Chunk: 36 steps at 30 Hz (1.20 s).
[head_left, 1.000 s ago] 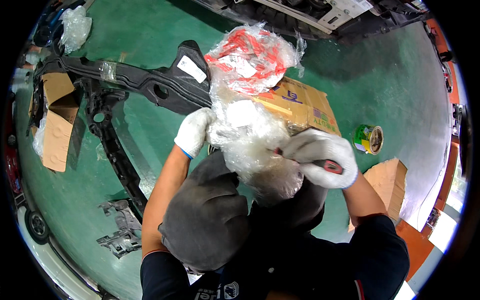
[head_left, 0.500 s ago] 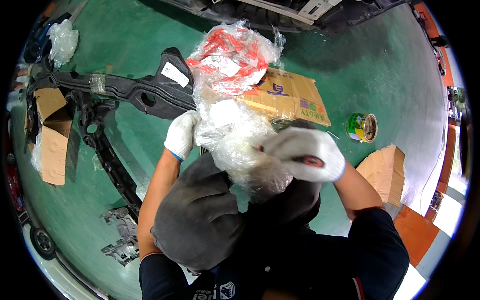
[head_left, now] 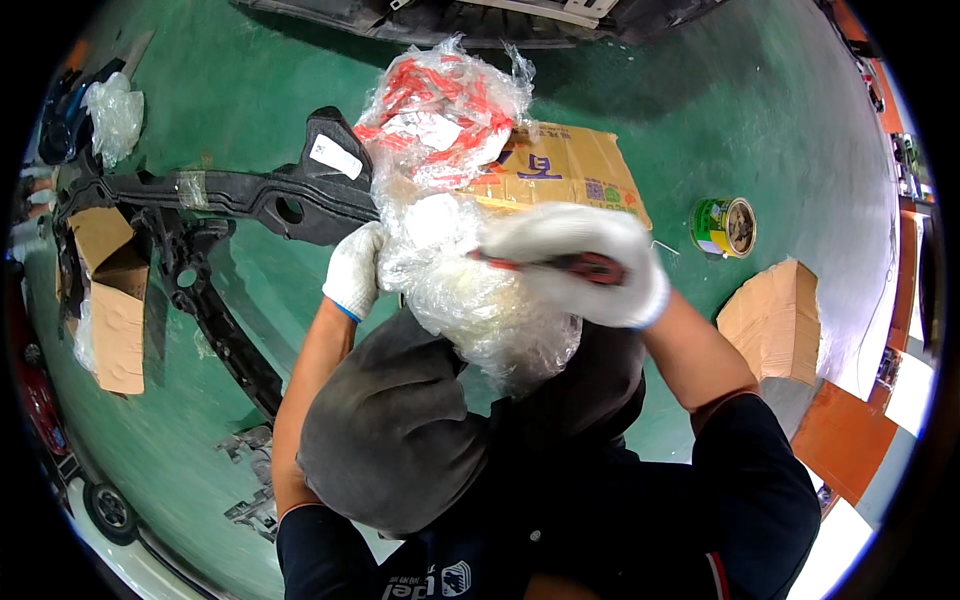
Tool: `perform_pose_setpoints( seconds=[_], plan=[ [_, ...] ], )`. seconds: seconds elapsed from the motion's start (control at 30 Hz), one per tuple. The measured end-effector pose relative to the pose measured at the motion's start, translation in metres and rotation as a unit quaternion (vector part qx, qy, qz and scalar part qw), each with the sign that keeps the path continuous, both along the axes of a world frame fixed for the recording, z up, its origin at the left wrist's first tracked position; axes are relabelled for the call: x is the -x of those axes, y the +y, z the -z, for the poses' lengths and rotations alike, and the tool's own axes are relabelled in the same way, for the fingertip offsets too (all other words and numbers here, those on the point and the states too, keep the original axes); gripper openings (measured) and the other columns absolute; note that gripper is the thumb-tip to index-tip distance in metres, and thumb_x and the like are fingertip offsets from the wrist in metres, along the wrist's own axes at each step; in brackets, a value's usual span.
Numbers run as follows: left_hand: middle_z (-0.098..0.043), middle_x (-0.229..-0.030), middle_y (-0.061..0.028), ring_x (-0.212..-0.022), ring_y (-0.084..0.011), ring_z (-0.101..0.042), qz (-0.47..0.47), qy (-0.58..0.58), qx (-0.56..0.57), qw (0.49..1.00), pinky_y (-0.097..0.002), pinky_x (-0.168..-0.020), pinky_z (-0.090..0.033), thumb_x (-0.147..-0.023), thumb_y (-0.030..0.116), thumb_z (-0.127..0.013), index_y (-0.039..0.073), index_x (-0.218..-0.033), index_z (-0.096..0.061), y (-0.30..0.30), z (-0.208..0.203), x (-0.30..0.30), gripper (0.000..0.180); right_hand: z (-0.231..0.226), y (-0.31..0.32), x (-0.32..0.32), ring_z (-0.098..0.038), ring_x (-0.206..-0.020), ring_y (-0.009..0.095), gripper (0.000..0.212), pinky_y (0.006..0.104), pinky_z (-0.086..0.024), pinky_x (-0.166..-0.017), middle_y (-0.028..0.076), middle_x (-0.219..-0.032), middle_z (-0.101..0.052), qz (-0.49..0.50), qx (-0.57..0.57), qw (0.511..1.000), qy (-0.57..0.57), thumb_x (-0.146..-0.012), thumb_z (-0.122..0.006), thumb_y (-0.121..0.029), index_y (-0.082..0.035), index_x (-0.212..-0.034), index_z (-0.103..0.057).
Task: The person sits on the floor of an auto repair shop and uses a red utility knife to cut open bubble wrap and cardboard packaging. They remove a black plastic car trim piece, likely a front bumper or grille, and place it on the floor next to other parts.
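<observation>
On the green floor, a printed brown carton lies at one o'clock, a round tin with green and yellow sides between two and three, and a bent cardboard piece at three. A pale car shows one dark wheel at eight o'clock, with an open cardboard box at nine. Crumpled clear plastic sits at ten, and a dark vehicle part crosses twelve.

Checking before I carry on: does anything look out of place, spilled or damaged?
Only stray packaging: a bent cardboard piece lies loose at right, near the open tin, looking discarded; a cardboard box gapes at far left. The clear wrap at the left hand is crumpled, but no spill shows.
</observation>
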<state>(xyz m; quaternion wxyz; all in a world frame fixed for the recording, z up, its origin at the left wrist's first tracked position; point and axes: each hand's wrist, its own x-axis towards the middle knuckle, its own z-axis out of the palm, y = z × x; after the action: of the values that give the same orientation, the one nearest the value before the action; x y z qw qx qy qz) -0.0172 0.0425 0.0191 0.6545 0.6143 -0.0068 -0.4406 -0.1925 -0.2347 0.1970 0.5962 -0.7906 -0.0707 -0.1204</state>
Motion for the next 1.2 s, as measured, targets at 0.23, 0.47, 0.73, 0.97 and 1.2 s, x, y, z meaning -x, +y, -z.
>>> perform_pose_setpoints(
  seconds=[0.23, 0.47, 0.73, 0.97, 1.2],
  plan=[
    [-0.069, -0.09, -0.0049, -0.078, -0.0158, -0.064, -0.021, 0.02, 0.004, 1.0, -0.0319, -0.071, -0.054, -0.097, 0.013, -0.051, 0.002, -0.099, -0.071, 0.0, 0.004, 0.004, 0.023, -0.007, -0.02, 0.048, -0.078, -0.103, 0.032, 0.019, 0.0409, -0.062, -0.089, 0.017, -0.107, -0.078, -0.028, 0.043, 0.995, 0.09, -0.081, -0.076, 0.005, 0.0, -0.099, -0.073],
    [-0.07, -0.094, -0.0059, -0.081, -0.0172, -0.067, -0.037, 0.086, 0.003, 0.996, -0.0335, -0.072, -0.056, -0.095, 0.011, -0.052, 0.002, -0.101, -0.071, -0.004, 0.006, -0.001, 0.022, -0.04, -0.039, 0.061, -0.076, -0.107, 0.039, 0.016, 0.0478, -0.059, -0.096, 0.024, -0.109, -0.077, 0.032, -0.007, 0.988, 0.15, -0.088, -0.07, 0.002, 0.002, -0.104, -0.071],
    [-0.07, -0.093, -0.0064, -0.08, -0.0171, -0.067, 0.014, -0.071, -0.041, 0.997, -0.0324, -0.072, -0.056, -0.096, 0.014, -0.052, 0.0, -0.1, -0.071, -0.001, 0.001, 0.003, 0.024, 0.021, -0.002, 0.018, -0.075, -0.1, 0.027, 0.021, 0.037, -0.058, -0.09, 0.012, -0.11, -0.077, -0.009, -0.034, 0.989, 0.144, -0.092, -0.078, -0.004, -0.003, -0.113, -0.075],
    [-0.067, -0.09, -0.0031, -0.075, -0.0141, -0.063, 0.043, -0.053, -0.033, 0.997, -0.0293, -0.066, -0.053, -0.101, 0.023, -0.049, 0.004, -0.104, -0.069, 0.009, 0.017, 0.0, 0.028, -0.014, -0.03, 0.092, -0.076, -0.107, 0.039, 0.022, 0.0488, -0.061, -0.094, 0.024, -0.106, -0.076, -0.005, -0.039, 0.983, 0.181, -0.085, -0.069, 0.009, 0.0, -0.106, -0.068],
    [-0.067, -0.093, -0.0049, -0.078, -0.0148, -0.064, 0.12, -0.156, -0.124, 0.973, -0.0303, -0.07, -0.053, -0.104, 0.033, -0.06, 0.003, -0.121, -0.066, 0.011, -0.023, -0.007, 0.035, 0.003, -0.035, 0.034, -0.075, -0.103, 0.026, 0.016, 0.0397, -0.058, -0.097, 0.017, -0.109, -0.077, 0.19, -0.291, 0.934, 0.087, -0.094, -0.064, -0.001, 0.003, -0.109, -0.067]
  ],
)
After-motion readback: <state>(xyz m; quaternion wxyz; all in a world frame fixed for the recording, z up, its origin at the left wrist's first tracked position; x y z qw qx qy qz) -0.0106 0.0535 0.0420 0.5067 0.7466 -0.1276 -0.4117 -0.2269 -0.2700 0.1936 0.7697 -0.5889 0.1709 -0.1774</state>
